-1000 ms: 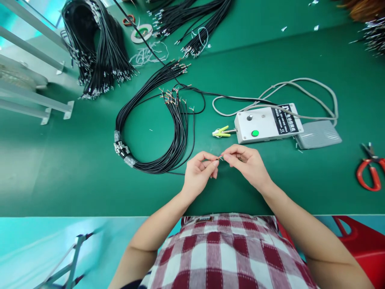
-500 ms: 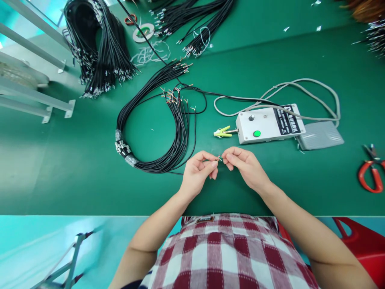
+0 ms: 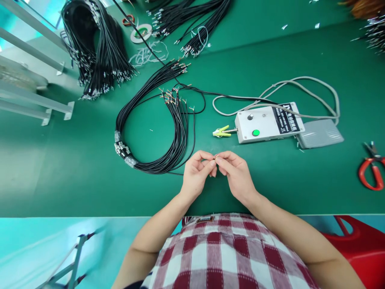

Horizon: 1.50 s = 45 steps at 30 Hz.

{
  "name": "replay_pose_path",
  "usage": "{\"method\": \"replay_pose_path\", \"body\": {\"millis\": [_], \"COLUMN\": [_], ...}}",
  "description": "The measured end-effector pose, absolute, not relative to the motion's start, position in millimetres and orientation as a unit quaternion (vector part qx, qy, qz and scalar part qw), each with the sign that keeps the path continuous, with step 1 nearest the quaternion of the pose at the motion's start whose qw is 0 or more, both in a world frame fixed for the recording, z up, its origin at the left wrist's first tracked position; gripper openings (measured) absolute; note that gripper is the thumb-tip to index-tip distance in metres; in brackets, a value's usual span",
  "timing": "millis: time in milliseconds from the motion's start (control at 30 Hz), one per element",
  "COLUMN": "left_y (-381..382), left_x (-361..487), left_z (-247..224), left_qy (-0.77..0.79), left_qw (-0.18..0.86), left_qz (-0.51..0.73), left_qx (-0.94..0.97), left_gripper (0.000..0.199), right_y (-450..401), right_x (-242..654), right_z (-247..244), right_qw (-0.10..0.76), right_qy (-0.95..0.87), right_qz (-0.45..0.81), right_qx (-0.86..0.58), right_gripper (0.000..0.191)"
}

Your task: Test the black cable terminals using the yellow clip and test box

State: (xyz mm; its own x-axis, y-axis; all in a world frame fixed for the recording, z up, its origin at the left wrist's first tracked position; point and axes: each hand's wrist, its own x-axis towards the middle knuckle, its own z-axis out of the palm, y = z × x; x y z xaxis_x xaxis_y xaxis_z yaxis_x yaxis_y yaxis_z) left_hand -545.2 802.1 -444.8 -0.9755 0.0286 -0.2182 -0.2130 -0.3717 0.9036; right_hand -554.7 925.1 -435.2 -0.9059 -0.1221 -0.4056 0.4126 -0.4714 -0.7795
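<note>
Reddish wire ends (image 3: pixel 215 157), pinched narrowly between the fingertips of the left hand (image 3: pixel 195 174) and right hand (image 3: pixel 237 175) near the coiled black cables (image 3: pixel 180 140), call for steady left support and light right pressure.

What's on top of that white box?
The white box has a knob, a green button and a dark label. A grey cable crosses it, hiding a bit of the label.

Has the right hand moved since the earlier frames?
Yes: the bare right hand has moved left and slightly toward the person, judged against the white rectangular box with a green button.
</note>
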Motion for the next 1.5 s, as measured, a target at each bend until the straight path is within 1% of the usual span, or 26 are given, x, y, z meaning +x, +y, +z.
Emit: {"method": "replay_pose_path", "body": {"millis": [200, 467, 833, 967, 1100, 1167, 1300, 1500], "left_y": [807, 808, 808, 806, 805, 804, 804, 804], "left_x": [-541, -540, -541, -546, -548, -548, -548, -547], "left_z": [-451, -450, -448, -440, -436, -436, -436, -435], "left_qy": [0.558, 0.559, 0.559, 0.544, 0.534, 0.532, 0.532, 0.529], "left_qw": [0.041, 0.041, 0.040, 0.035, 0.055, 0.062, 0.070, 0.074], "left_qz": [0.825, 0.825, 0.823, 0.830, 0.836, 0.836, 0.835, 0.836], "left_qx": [-0.079, -0.075, -0.095, -0.116, -0.119, -0.120, -0.118, -0.122], "left_gripper": [0.019, 0.015, 0.022, 0.027, 0.029, 0.029, 0.029, 0.030], "right_y": [917, 916, 917, 924, 931, 932, 929, 931], "right_x": [-550, -548, -547, -545, -544, -546, -550, -558], "right_z": [-434, -435, -440, -442, -441, -440, -441, -443], "right_qw": [0.167, 0.155, 0.160, 0.154, 0.161, 0.154, 0.137, 0.110], "right_qy": [0.442, 0.436, 0.415, 0.420, 0.456, 0.481, 0.516, 0.561], "right_qz": [-0.862, -0.866, -0.874, -0.867, -0.854, -0.845, -0.834, -0.813], "right_qx": [0.185, 0.191, 0.198, 0.219, 0.193, 0.175, 0.139, 0.108], "right_gripper": [0.015, 0.013, 0.017, 0.014, 0.011, 0.010, 0.015, 0.012]}}
